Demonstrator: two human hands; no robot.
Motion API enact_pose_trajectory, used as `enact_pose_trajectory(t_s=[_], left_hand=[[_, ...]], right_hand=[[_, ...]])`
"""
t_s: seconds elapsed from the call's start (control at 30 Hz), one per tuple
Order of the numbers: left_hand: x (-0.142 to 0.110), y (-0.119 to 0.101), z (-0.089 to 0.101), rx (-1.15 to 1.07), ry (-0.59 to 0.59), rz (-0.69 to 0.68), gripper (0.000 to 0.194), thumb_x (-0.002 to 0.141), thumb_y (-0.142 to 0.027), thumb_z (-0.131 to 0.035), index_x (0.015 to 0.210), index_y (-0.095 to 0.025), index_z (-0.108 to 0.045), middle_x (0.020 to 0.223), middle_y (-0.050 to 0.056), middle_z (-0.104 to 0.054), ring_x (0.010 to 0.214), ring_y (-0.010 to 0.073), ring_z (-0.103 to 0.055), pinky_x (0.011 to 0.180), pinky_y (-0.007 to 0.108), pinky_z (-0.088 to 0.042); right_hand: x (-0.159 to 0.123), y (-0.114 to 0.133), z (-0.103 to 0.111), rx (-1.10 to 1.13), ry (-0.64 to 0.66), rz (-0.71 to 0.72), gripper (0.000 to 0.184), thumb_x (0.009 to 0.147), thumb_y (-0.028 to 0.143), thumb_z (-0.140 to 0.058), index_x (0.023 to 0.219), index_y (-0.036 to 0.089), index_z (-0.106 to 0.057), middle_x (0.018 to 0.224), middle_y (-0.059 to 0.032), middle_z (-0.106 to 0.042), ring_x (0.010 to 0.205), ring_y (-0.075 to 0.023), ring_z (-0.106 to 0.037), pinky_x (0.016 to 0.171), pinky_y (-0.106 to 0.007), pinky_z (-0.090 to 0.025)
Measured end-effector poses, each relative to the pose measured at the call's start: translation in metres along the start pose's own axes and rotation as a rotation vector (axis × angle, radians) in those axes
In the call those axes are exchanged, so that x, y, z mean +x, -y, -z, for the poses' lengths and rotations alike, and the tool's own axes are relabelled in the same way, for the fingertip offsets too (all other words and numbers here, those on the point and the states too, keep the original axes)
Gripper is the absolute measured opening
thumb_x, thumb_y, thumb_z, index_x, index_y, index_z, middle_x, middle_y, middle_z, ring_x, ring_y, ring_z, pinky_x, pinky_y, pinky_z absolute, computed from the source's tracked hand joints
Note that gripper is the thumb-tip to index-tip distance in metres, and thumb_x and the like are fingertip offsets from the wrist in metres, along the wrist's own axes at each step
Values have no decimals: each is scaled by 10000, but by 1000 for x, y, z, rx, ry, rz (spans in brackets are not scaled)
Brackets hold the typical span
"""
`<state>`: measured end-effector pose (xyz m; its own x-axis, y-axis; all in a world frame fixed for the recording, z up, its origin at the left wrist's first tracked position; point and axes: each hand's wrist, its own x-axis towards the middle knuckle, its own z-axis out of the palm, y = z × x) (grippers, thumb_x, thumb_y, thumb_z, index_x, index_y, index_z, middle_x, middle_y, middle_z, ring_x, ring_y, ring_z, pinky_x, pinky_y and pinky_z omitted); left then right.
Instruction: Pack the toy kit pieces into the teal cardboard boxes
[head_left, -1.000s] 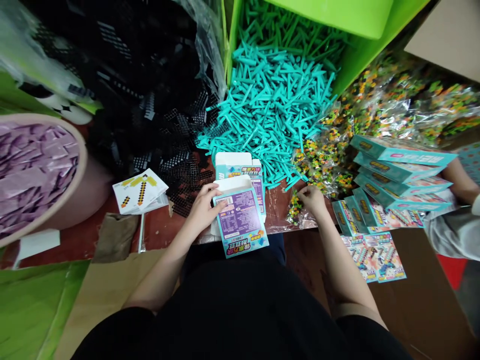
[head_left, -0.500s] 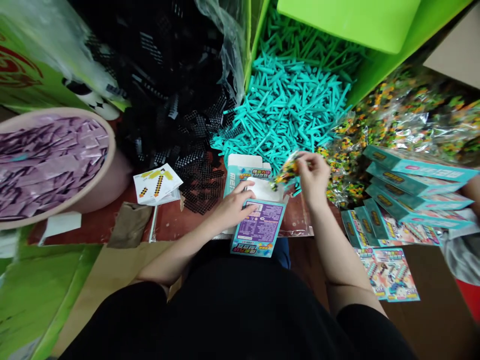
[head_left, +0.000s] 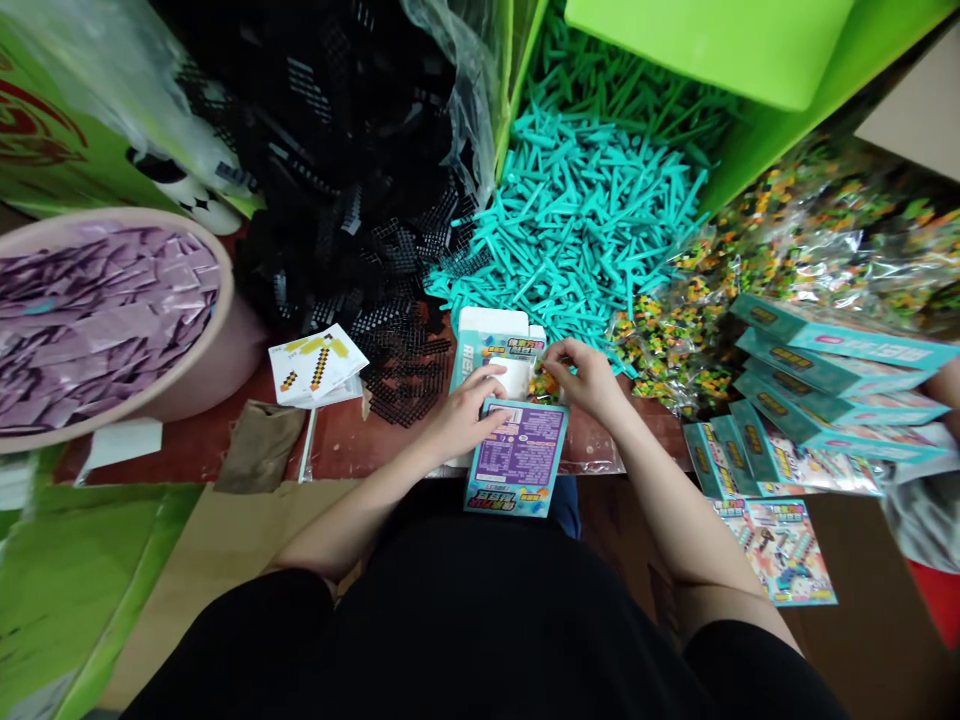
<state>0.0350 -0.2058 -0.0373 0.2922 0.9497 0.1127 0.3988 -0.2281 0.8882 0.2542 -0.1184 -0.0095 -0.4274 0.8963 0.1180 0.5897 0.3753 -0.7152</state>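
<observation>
A purple and teal cardboard box (head_left: 517,460) lies in front of me, its white-lined mouth facing away. My left hand (head_left: 469,415) grips its left side near the mouth, fingertips at the opening. At the right of the mouth, my right hand (head_left: 581,375) pinches a clear bag of orange, green and black beads (head_left: 543,385). The bag is partly inside the opening and partly covered by my fingers. Just beyond lies another box (head_left: 502,345) with white flaps folded out. Teal plastic sticks (head_left: 585,220) are heaped behind both boxes.
Left of the boxes are black pegboards (head_left: 405,370), printed cards (head_left: 319,365), a brown cloth (head_left: 259,445) and a tub (head_left: 225,290) of purple packets. On the right are bead bags (head_left: 795,240), stacked boxes (head_left: 832,370) and a green carton (head_left: 765,130). Another person's grey sleeve (head_left: 922,510) shows at right.
My right hand has moved left and down, bringing the bead bag from above the teal sticks into the box's mouth. My left hand has stayed on the box.
</observation>
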Motion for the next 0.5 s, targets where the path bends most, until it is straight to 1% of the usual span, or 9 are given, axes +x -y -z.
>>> enact_pose_trajectory(t_s=[0.07,0.17,0.23,0.3,0.4,0.43,0.5], left_hand=[[0,2,-2,-25,-6,-8,91,863,-163,-616,895,-201,-540,1410,119,-528,1359,249,-504,1150,474,-382],[-1,5,-4,-57,-4,-15,90,862,-168,-625,894,-200,-548,1406,121,-537,1356,248,-507,1147,482,-380],[-2,5,-4,-68,-4,-10,86,865,-175,-627,895,-204,-552,1410,116,-539,1356,247,-507,1146,491,-379],[-1,4,-4,-77,-1,-6,81,866,-177,-625,893,-206,-554,1413,113,-541,1364,247,-501,1150,495,-374],[2,4,-5,-105,12,-10,68,868,-188,-622,889,-205,-560,1406,114,-549,1372,248,-495,1160,492,-362],[3,5,-6,-120,15,-12,64,869,-193,-623,887,-206,-563,1401,114,-552,1371,248,-496,1161,490,-360],[5,7,-7,-155,14,-12,64,867,-197,-627,883,-206,-565,1398,114,-555,1368,243,-498,1163,484,-355]], right_hand=[[-2,0,-2,23,11,49,95,863,264,-550,786,209,-561,854,-60,-676,803,-186,-611,745,-315,-463],[-6,-2,-1,83,128,85,97,869,278,-564,804,206,-567,852,-51,-675,787,-177,-611,740,-305,-470],[-8,-2,0,101,174,83,94,870,279,-572,809,207,-569,845,-44,-676,772,-171,-612,731,-297,-476],[-9,-1,-1,82,159,91,90,875,269,-567,808,209,-567,837,-44,-673,777,-176,-616,741,-304,-482],[-9,4,-5,31,79,142,96,894,254,-538,813,211,-565,856,-59,-669,825,-193,-625,789,-329,-486],[-9,5,-5,30,71,155,97,898,254,-533,819,211,-567,867,-64,-670,838,-196,-626,799,-332,-486],[-9,6,-4,57,117,156,90,894,259,-543,827,207,-575,878,-63,-675,838,-193,-631,792,-325,-486]])
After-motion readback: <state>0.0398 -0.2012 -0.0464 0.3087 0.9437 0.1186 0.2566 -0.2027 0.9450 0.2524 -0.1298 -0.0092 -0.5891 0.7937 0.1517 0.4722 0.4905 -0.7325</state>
